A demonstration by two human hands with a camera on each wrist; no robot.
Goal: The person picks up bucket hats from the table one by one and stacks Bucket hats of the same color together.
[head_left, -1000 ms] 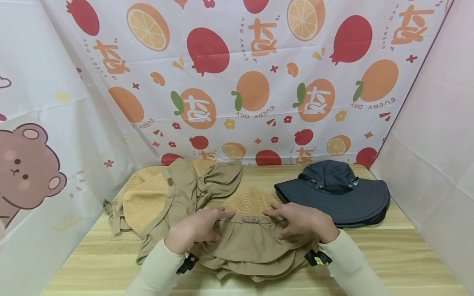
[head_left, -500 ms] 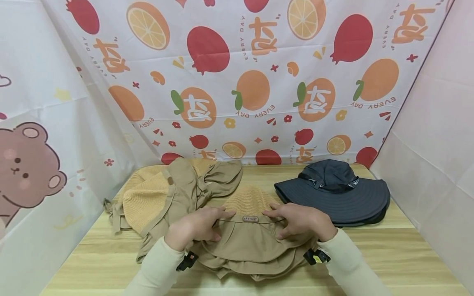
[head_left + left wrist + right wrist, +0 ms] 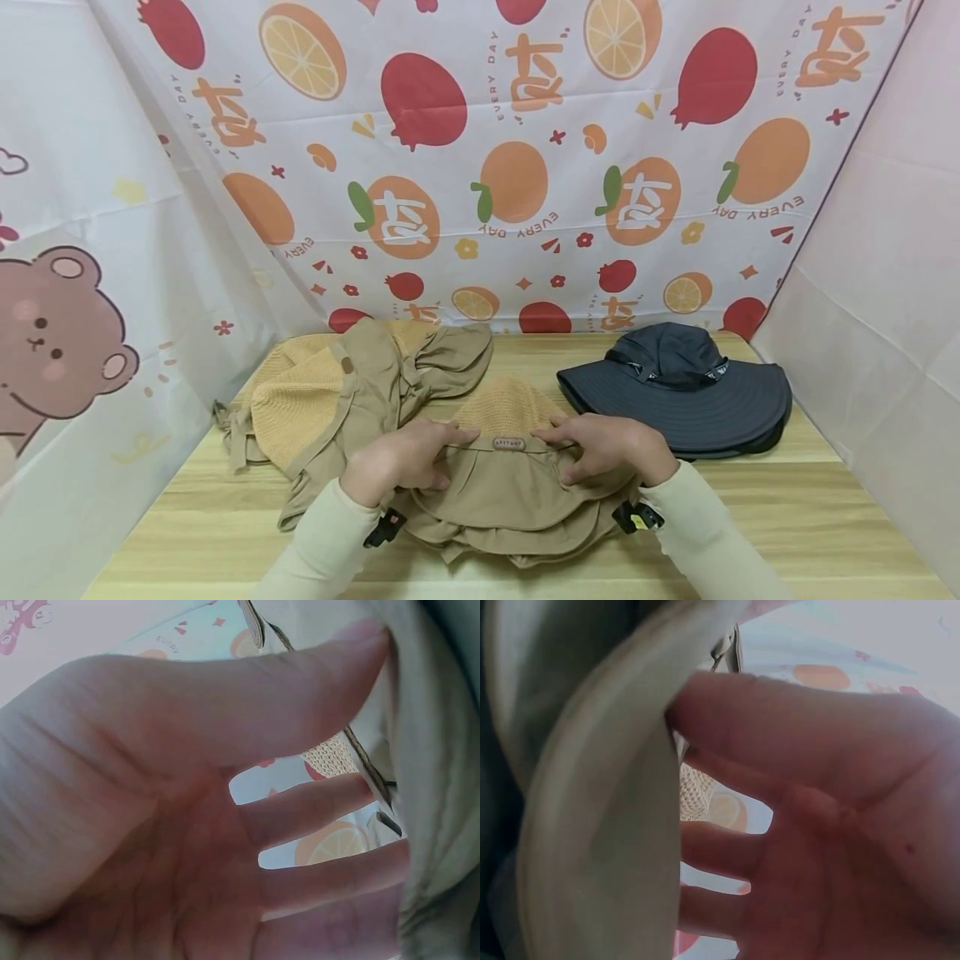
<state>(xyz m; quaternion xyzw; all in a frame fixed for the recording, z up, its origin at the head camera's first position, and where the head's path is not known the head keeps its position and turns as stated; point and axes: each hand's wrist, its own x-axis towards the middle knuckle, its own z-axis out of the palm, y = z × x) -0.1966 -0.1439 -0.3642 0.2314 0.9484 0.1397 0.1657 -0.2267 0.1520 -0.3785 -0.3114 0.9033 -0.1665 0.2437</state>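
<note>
A tan sun hat (image 3: 517, 492) with a woven straw-coloured crown and a small oval label lies front centre on the table. More tan brim layers show beneath it. My left hand (image 3: 405, 457) grips its left side, thumb on the brim and fingertips by the crown band. On the right side my right hand (image 3: 611, 450) pinches the hat the same way. In the left wrist view, the thumb (image 3: 300, 697) presses into the tan cloth. The right wrist view shows the brim (image 3: 615, 825) close up, hiding the fingertips.
Several similar tan and straw hats (image 3: 300, 408) lie heaped at the left, with ribbon ties hanging off. Dark wide-brimmed hats (image 3: 682, 400) sit stacked at the right. A fruit-print cloth (image 3: 480, 108) closes off the back of the wooden table (image 3: 195, 533), and pale cloth walls flank it.
</note>
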